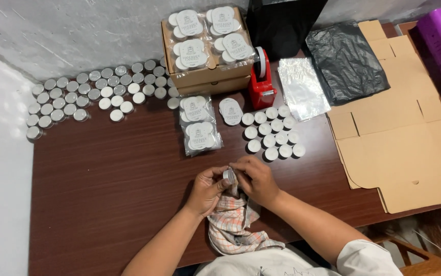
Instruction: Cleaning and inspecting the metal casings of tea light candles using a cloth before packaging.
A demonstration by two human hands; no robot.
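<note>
Gripping a small round metal tin point(228, 175) between them, both hands meet over the near middle of the dark brown table point(108, 168). The tin is silvery, shallow and disc-shaped, tilted on edge so its rim catches the light; only part of it shows between the fingers. The left hand point(207, 190) curls its fingers around the tin from the left and also bunches a checked cloth point(233, 225) of white, orange and grey, which hangs down from the hands toward the person's lap. The right hand point(257, 179) closes over the tin from the right, fingertips bent tightly against its top edge.

Beyond the hands, a cluster of white-topped tins point(273, 133) stands in short rows, well apart from the held one. To their left lie clear packets of labelled tins point(199, 124), and behind these an open cardboard box point(207, 76) holds more such packets. A red tape dispenser point(261, 82) stands just beside the box. A large group of silver tins point(87, 92) crowds the far left corner against the wall. Flattened cardboard box blanks point(399, 138) lie at the right, with a black plastic bag point(345, 59) and clear plastic sleeves point(303, 87) near them.
</note>
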